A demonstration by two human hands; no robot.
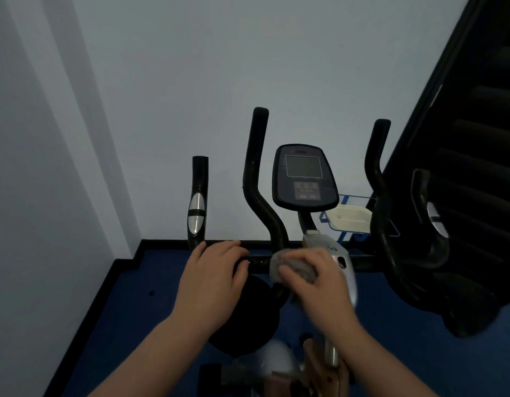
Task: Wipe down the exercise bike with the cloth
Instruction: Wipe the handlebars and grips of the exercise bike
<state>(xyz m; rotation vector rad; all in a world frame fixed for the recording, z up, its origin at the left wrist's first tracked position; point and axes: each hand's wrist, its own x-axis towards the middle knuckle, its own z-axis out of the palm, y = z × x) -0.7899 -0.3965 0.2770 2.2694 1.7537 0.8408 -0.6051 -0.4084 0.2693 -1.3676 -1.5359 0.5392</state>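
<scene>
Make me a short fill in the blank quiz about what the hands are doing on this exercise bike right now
1. The right hand holds a grey ____ against the handlebar.
2. The left hand grips the bar with nothing else in its ____.
3. The console stands ____ the two hands.
4. The floor is ____ in colour.

Missing words: cloth; fingers; above; blue

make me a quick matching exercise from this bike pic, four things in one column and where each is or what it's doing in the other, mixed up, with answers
1. left hand
2. right hand
3. console
4. cream tray

A. stands up between the two tall handles
B. presses the grey cloth to the bike
C. grips the black handlebar
D. lies on the floor behind the bike, by the wall

Pairs: 1-C, 2-B, 3-A, 4-D
</scene>
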